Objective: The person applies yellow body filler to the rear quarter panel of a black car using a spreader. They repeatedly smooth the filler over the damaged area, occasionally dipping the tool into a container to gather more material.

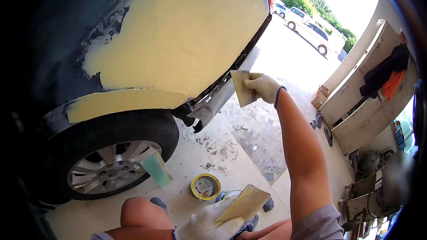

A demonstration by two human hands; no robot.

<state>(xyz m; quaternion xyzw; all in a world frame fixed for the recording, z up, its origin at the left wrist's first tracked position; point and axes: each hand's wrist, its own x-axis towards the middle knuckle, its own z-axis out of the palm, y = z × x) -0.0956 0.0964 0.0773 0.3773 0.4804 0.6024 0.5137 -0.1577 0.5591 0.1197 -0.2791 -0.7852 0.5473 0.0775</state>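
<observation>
In a white knit glove, my right hand (268, 88) pinches a thin flat filler spreader (241, 89), raised just beside the rear edge of the car's panel. Yellow body filler (178, 31) covers much of that panel and the strip over the wheel arch (129, 103). Low in front of me, my gloved left hand (200, 223) grips a flat rectangular spreader (247, 202) coated with yellowish filler. The fingers beneath it are partly hidden. Neither spreader appears to touch the car.
The rear wheel (111, 169) is below the arch, with a pale green rectangular sheet (156, 170) before it. A yellow-rimmed tin (205, 186) stands on the floor near debris. Lockers (360, 102) with hung clothes, and a metal cart (364, 202), are at right; parked cars are outside.
</observation>
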